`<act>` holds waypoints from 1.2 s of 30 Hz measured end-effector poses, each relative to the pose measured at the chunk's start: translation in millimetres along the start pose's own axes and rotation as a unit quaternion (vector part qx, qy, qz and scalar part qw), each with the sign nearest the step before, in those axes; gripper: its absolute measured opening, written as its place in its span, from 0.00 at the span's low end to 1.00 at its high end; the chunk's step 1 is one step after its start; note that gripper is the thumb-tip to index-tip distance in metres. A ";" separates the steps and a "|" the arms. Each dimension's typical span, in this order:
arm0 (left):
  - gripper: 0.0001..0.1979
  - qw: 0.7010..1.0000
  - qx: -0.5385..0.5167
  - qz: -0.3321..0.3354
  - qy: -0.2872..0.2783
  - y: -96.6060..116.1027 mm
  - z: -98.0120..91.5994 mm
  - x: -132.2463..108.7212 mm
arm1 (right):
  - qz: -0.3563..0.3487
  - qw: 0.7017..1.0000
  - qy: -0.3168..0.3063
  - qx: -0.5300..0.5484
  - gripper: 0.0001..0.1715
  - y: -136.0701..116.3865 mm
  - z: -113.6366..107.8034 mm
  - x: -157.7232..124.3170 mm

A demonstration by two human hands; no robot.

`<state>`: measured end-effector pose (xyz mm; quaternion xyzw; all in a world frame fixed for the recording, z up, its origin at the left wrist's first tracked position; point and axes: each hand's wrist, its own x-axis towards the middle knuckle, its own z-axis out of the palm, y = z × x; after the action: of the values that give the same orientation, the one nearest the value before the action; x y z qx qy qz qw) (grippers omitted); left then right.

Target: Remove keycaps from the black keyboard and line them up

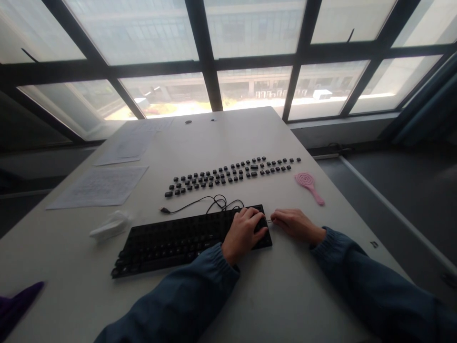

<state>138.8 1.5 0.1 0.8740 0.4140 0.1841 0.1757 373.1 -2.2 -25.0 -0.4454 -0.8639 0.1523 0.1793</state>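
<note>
A black keyboard (171, 240) lies slightly aslant on the white table, its upper rows looking bare of keycaps. My left hand (246, 228) presses down on its right end, fingers bent over the keys and thumb apart from them. What lies under those fingers is hidden. Just beyond the keyboard's right edge, my right hand (294, 224) is closed in a pinch around a thin wire tool (269, 221), apparently a keycap puller, whose tip points at the keyboard. Behind the keyboard, several loose black keycaps (230, 179) are spread in rows.
A black USB cable (189, 204) curls behind the keyboard. The pink hairbrush (310, 186) lies to the right. Crumpled clear plastic (111, 226) and printed sheets (102, 186) are on the left, with purple cloth (21, 302) at the near-left corner. Windows stand beyond the white table (250, 136).
</note>
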 end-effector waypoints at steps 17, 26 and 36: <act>0.06 0.978 -0.159 -0.019 0.134 7.6 -17.2 3.3 | 0.123 0.971 0.134 0.156 0.15 -10.9 -0.8 1.4; 0.13 0.912 -0.350 -0.179 0.116 18.8 -41.9 6.2 | 0.032 0.970 0.204 0.125 0.10 -60.8 -11.7 15.6; 0.26 0.927 -0.298 -0.202 0.109 8.5 -60.5 -19.5 | 0.212 0.946 0.242 -0.029 0.13 -8.1 -57.4 48.2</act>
<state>104.6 -9.6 53.2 0.6540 0.5245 0.3536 0.4150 366.9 38.9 37.9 -0.6470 -0.6839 0.0491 0.3336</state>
